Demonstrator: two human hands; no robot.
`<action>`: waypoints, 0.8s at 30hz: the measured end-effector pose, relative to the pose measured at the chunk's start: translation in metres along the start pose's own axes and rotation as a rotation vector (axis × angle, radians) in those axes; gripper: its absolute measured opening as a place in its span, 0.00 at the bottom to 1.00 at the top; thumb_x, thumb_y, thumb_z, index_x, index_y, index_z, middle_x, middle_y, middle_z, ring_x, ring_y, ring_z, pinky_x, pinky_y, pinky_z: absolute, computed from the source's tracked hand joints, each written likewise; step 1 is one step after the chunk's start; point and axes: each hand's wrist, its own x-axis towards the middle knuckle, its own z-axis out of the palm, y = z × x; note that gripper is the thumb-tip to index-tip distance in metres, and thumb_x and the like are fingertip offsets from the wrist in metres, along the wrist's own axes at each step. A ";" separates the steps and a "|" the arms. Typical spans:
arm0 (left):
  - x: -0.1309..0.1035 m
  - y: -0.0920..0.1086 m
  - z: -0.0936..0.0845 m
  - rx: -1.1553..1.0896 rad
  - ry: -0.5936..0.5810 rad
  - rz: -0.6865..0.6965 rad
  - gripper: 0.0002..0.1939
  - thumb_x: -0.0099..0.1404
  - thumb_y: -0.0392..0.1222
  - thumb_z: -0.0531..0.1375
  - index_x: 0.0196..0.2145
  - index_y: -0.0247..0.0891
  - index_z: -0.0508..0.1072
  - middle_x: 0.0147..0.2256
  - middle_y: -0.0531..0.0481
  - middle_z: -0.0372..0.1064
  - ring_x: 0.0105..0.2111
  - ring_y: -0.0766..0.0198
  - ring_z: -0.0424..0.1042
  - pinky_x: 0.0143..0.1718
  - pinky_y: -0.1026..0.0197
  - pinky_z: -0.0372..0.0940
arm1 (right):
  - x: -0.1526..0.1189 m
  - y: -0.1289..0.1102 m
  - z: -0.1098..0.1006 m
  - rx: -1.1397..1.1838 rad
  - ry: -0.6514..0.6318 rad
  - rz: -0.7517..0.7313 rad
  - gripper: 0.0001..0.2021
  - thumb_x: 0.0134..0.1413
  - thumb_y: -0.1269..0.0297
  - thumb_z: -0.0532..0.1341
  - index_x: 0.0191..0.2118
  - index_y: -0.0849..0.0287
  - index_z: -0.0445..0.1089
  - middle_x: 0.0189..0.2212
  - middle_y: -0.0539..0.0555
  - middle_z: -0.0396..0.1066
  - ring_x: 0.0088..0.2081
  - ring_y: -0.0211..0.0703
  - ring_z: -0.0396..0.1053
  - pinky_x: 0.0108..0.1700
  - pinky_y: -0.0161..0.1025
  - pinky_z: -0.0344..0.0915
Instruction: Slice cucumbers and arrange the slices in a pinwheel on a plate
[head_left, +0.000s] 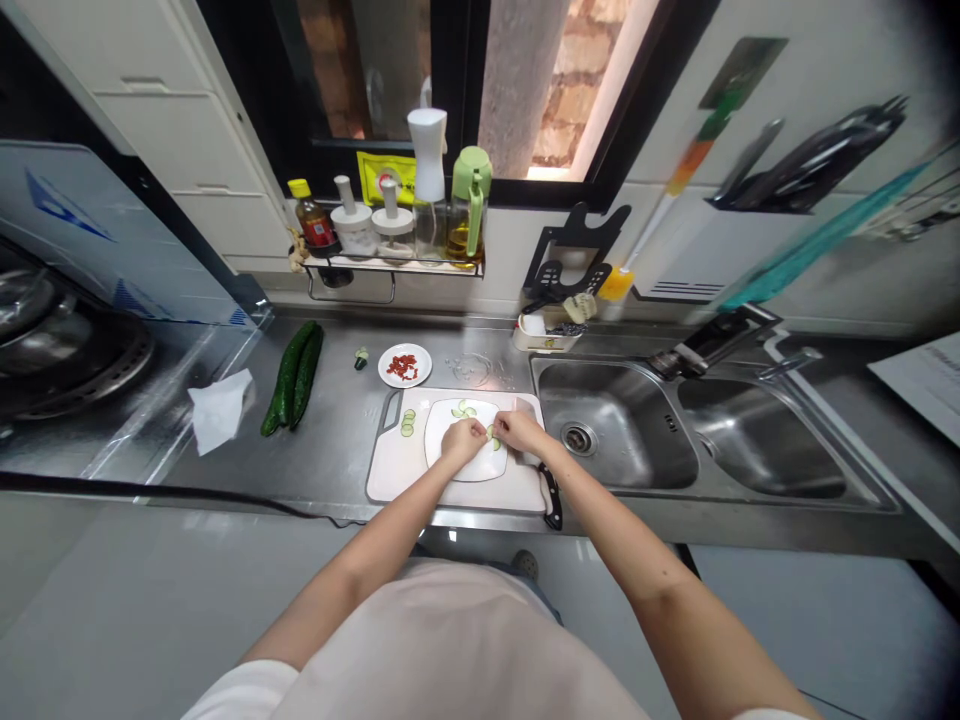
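**Head view: our left hand [465,440] and right hand [519,430] pinch a cucumber slice [490,433]**

Beneath our fingers, from the largest down, we have the steel tabletop [337,470], the cutting board [397,470] and the white plate [450,465]. Well left of them lie two whole cucumbers [292,380]; just right, a black-handled knife [553,497]. Beyond them, leftward, sits a small dish [386,366] of red pieces [403,368]. Our fingers are closed on the slice, just above the plate.

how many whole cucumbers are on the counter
2: one cucumber lies on the counter right of the white paper, the other cucumber alongside it, further right.
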 end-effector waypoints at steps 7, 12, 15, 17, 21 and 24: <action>0.000 0.005 0.004 0.185 -0.021 0.004 0.06 0.59 0.41 0.60 0.34 0.43 0.77 0.35 0.52 0.76 0.36 0.63 0.73 0.35 0.65 0.62 | -0.001 -0.001 0.006 -0.200 -0.061 0.074 0.10 0.58 0.63 0.55 0.37 0.59 0.72 0.35 0.56 0.74 0.36 0.41 0.68 0.33 0.32 0.52; -0.001 0.007 0.004 0.257 -0.003 0.044 0.08 0.60 0.40 0.57 0.35 0.44 0.77 0.36 0.51 0.76 0.37 0.61 0.73 0.36 0.63 0.62 | -0.002 -0.001 0.008 -0.263 -0.049 0.058 0.11 0.60 0.63 0.53 0.39 0.58 0.71 0.37 0.57 0.74 0.38 0.43 0.69 0.35 0.33 0.52; -0.002 0.007 0.005 0.285 0.004 0.053 0.09 0.61 0.39 0.56 0.35 0.44 0.77 0.37 0.51 0.76 0.38 0.61 0.73 0.37 0.63 0.62 | -0.002 -0.002 0.008 -0.289 -0.047 0.046 0.11 0.61 0.63 0.52 0.39 0.58 0.71 0.37 0.57 0.74 0.38 0.44 0.69 0.34 0.33 0.52; -0.001 0.007 0.006 0.302 0.005 0.057 0.10 0.61 0.39 0.56 0.36 0.44 0.77 0.37 0.50 0.76 0.39 0.61 0.72 0.38 0.63 0.62 | -0.003 -0.003 0.008 -0.299 -0.047 0.045 0.11 0.61 0.63 0.52 0.39 0.58 0.70 0.37 0.57 0.74 0.38 0.44 0.70 0.33 0.33 0.52; 0.000 0.004 0.008 0.339 0.014 0.077 0.10 0.62 0.39 0.56 0.37 0.45 0.77 0.39 0.50 0.75 0.41 0.60 0.71 0.39 0.62 0.62 | -0.002 -0.004 0.008 -0.310 -0.056 0.047 0.11 0.61 0.63 0.52 0.40 0.58 0.70 0.38 0.57 0.74 0.39 0.44 0.70 0.35 0.34 0.53; 0.001 0.002 0.009 0.360 0.022 0.090 0.10 0.62 0.40 0.56 0.37 0.45 0.77 0.39 0.50 0.75 0.41 0.60 0.71 0.39 0.62 0.62 | -0.002 -0.005 0.008 -0.304 -0.061 0.058 0.10 0.61 0.63 0.53 0.41 0.58 0.70 0.39 0.58 0.74 0.40 0.44 0.69 0.37 0.34 0.54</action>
